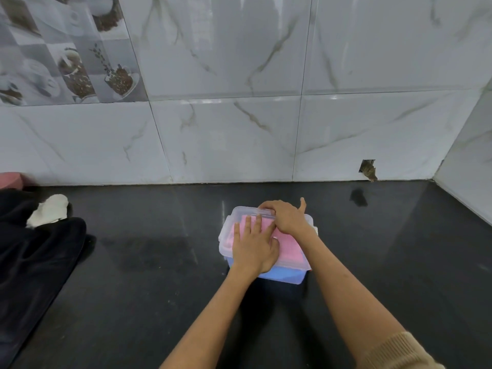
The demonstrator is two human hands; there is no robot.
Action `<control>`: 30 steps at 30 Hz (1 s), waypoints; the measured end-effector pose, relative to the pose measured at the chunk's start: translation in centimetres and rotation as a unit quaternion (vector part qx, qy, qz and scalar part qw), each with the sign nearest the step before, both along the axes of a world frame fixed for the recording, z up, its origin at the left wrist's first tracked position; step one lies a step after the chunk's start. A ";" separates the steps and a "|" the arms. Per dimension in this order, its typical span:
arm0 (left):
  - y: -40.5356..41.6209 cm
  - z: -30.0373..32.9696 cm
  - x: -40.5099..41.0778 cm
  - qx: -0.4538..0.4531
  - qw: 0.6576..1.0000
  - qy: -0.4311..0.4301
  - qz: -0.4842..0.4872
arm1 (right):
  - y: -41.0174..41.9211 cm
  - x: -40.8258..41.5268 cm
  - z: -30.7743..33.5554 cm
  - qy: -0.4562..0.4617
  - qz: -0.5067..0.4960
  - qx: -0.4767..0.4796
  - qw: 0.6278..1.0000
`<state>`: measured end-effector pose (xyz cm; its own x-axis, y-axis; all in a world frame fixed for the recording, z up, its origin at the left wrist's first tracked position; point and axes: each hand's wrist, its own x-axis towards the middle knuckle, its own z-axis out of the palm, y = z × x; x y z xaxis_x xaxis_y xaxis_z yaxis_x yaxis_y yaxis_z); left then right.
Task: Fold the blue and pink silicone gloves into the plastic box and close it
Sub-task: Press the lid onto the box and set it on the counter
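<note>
A clear plastic box stands on the black counter with its clear lid lying on top. Through the lid shows the folded pink glove. The blue glove shows beneath it through the box's near wall. My left hand lies flat on the lid with fingers spread, pressing down near the left side. My right hand is at the box's far edge, fingers curled over the lid's rim there and thumb sticking up. The two hands touch each other over the middle of the lid.
The glossy black counter runs back to a marble-tiled wall and a side wall at right. A dark cloth with a white rag on it lies at the left. A pink object sits behind it.
</note>
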<state>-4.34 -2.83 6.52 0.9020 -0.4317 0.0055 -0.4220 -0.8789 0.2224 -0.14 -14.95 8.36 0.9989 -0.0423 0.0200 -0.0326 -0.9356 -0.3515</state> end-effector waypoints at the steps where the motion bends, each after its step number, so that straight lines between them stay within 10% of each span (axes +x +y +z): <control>1: 0.5 0.1 0.4 0.000 1.000 -0.005 -0.001 | 0.0 -0.1 -0.3 -0.018 0.002 -0.002 1.000; 10: 1.9 -0.4 2.1 0.011 1.000 -0.020 0.011 | -0.5 -2.1 -1.4 -0.104 -0.035 -0.024 0.994; 30: 2.1 -1.3 2.1 -0.062 0.996 -0.064 0.027 | 0.9 -6.0 -2.7 0.015 -0.029 -0.064 0.997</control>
